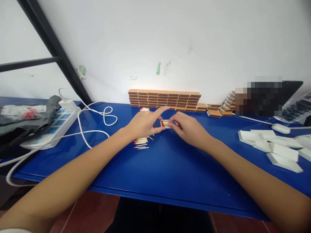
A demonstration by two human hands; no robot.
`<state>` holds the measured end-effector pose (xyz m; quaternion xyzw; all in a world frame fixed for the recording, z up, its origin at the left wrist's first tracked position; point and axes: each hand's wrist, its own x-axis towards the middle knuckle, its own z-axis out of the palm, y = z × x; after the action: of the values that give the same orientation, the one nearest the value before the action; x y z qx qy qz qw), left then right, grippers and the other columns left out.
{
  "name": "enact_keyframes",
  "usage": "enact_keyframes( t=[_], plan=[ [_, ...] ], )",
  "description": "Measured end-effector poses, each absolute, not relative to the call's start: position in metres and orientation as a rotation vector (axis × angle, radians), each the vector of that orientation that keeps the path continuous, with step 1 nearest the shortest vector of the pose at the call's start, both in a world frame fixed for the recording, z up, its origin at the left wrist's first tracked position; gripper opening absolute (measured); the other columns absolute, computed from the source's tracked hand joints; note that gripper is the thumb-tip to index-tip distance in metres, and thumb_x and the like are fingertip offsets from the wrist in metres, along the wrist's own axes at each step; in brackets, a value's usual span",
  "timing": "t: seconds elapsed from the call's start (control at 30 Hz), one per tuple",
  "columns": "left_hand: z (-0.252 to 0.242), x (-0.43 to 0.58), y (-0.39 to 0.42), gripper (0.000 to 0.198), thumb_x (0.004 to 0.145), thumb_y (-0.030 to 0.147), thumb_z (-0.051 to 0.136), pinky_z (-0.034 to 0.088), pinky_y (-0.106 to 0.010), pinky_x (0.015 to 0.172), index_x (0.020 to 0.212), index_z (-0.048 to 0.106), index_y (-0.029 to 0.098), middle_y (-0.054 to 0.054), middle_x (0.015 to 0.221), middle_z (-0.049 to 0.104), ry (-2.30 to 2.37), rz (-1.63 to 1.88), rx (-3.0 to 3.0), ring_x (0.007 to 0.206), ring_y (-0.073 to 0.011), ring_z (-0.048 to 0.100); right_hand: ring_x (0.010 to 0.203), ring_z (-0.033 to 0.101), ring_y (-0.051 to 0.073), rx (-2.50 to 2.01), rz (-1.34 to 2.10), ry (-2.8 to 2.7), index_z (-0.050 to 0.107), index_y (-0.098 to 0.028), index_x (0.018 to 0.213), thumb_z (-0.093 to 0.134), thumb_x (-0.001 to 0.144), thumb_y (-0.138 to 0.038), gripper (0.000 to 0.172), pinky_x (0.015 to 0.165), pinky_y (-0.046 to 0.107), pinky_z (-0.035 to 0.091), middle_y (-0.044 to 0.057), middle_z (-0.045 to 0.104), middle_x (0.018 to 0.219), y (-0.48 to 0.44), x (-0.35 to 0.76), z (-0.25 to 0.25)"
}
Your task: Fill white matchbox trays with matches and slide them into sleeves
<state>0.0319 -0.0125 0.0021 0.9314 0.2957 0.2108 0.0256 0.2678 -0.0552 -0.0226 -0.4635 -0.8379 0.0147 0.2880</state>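
Observation:
A small white matchbox tray lies on the blue table between my hands, with red-headed matches in it. My left hand is open around the tray's left end; the thumb is by its near corner and the index finger stretches out beyond its far side. Over the right end, my right hand is closed in a pinch, and its fingertips hide what is between them. Loose matches lie in a pile beside and partly under my left hand. More match heads show behind that hand.
Stacked matchboxes line the wall, with several more to their right. White empty trays are heaped at the right. A power strip, white cables and a dark plastic bag occupy the left. The table's edge is nearest me.

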Motion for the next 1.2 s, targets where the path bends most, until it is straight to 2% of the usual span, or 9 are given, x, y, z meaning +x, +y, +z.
enact_keyframes(
  t=[0.23, 0.33, 0.4, 0.53, 0.73, 0.83, 1.0, 1.2],
  plan=[
    [0.001, 0.031, -0.009, 0.074, 0.098, 0.036, 0.074, 0.052, -0.031, 0.079, 0.16, 0.036, 0.022, -0.005, 0.121, 0.079, 0.974, 0.613, 2.917, 0.099, -0.0244, 0.076, 0.069, 0.05, 0.015, -1.058, 0.062, -2.17, 0.067, -0.02, 0.099, 0.056, 0.104, -0.025, 0.013, 0.066, 0.03, 0.039, 0.001, 0.056, 0.082, -0.069, 0.254, -0.016],
    [0.001, 0.03, -0.007, 0.075, 0.098, 0.035, 0.073, 0.052, -0.033, 0.08, 0.161, 0.035, 0.021, -0.007, 0.122, 0.078, 1.018, 0.58, 2.927, 0.1, -0.0255, 0.075, 0.069, 0.052, 0.015, -0.974, 0.197, -2.215, 0.069, -0.021, 0.096, 0.06, 0.103, -0.024, 0.012, 0.066, 0.03, 0.041, 0.0, 0.057, 0.08, -0.086, 0.233, -0.02],
    [0.001, 0.031, -0.006, 0.074, 0.098, 0.035, 0.073, 0.052, -0.033, 0.079, 0.161, 0.036, 0.021, -0.007, 0.121, 0.078, 1.047, 0.563, 2.917, 0.099, -0.0256, 0.075, 0.071, 0.055, 0.014, -0.962, 0.353, -2.276, 0.071, -0.021, 0.1, 0.064, 0.101, -0.025, 0.008, 0.067, 0.029, 0.043, 0.001, 0.062, 0.085, -0.097, 0.219, -0.024],
    [-0.001, 0.03, -0.006, 0.075, 0.098, 0.034, 0.074, 0.051, -0.031, 0.075, 0.161, 0.035, 0.023, -0.005, 0.118, 0.079, 1.043, 0.573, 2.933, 0.095, -0.0243, 0.075, 0.075, 0.059, 0.014, -0.956, 0.454, -2.36, 0.073, -0.021, 0.108, 0.067, 0.101, -0.027, 0.011, 0.068, 0.029, 0.045, 0.003, 0.066, 0.096, -0.106, 0.198, -0.032],
    [-0.006, 0.028, -0.004, 0.073, 0.099, 0.033, 0.071, 0.047, -0.03, 0.069, 0.162, 0.034, 0.024, -0.004, 0.112, 0.079, 0.999, 0.588, 2.995, 0.086, -0.0221, 0.074, 0.075, 0.058, 0.014, -1.089, 0.521, -2.371, 0.068, -0.019, 0.093, 0.066, 0.1, -0.021, 0.007, 0.069, 0.03, 0.043, 0.003, 0.067, 0.098, -0.106, 0.185, -0.029],
    [-0.005, 0.028, -0.004, 0.075, 0.097, 0.032, 0.074, 0.048, -0.03, 0.071, 0.161, 0.035, 0.024, -0.004, 0.115, 0.079, 1.012, 0.585, 2.979, 0.092, -0.0234, 0.074, 0.078, 0.059, 0.016, -1.159, 0.549, -2.404, 0.065, -0.02, 0.093, 0.063, 0.102, -0.021, 0.009, 0.07, 0.031, 0.043, 0.003, 0.068, 0.098, -0.111, 0.184, -0.023],
    [0.0, 0.03, -0.006, 0.074, 0.098, 0.032, 0.072, 0.051, -0.032, 0.076, 0.161, 0.035, 0.022, -0.005, 0.12, 0.079, 1.021, 0.549, 2.959, 0.096, -0.0244, 0.076, 0.075, 0.056, 0.016, -1.104, 0.418, -2.314, 0.062, -0.022, 0.097, 0.058, 0.105, -0.026, 0.01, 0.069, 0.03, 0.042, 0.002, 0.065, 0.095, -0.103, 0.214, -0.011],
    [-0.003, 0.032, -0.009, 0.079, 0.096, 0.034, 0.076, 0.053, -0.03, 0.077, 0.161, 0.032, 0.024, -0.005, 0.121, 0.079, 0.952, 0.574, 2.933, 0.096, -0.0227, 0.077, 0.076, 0.055, 0.018, -1.316, 0.13, -2.132, 0.061, -0.021, 0.094, 0.057, 0.103, -0.024, 0.01, 0.068, 0.031, 0.038, 0.004, 0.062, 0.092, -0.067, 0.26, -0.007]
  ],
)
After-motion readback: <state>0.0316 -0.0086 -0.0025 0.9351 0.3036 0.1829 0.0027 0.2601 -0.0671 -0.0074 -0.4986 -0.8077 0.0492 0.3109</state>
